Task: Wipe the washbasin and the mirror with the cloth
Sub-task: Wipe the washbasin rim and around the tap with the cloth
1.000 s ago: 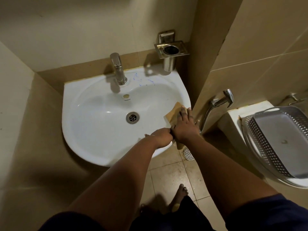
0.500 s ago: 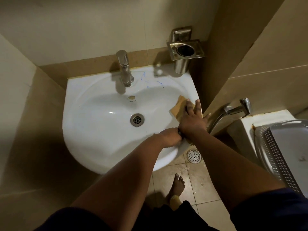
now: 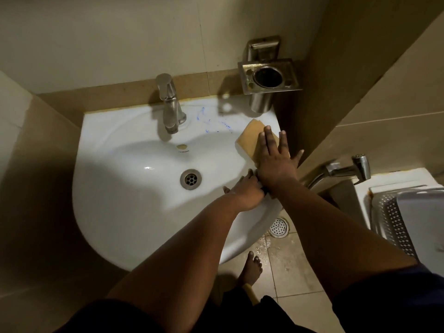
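Note:
The white washbasin [image 3: 134, 212] fills the middle of the head view, with blue smears on its back ledge. A tan cloth [image 3: 249, 137] lies on the basin's right rim. My right hand [image 3: 274, 162] presses flat on it with straight, spread fingers. My left hand [image 3: 247, 189] sits curled on the basin's inner right wall, against my right wrist. Whether it grips the cloth's near end is hidden. No mirror is in view.
A steel tap [image 3: 169, 104] stands at the back of the basin, above the drain [image 3: 191, 179]. A steel tumbler holder [image 3: 268, 76] hangs on the wall at the back right. A hand sprayer [image 3: 348, 169] and a grey basket [image 3: 408, 224] are to the right. My bare foot [image 3: 251, 267] stands on the floor tiles.
My right hand has slid the cloth farther along the right rim towards the back ledge. My left hand has stayed against my right wrist.

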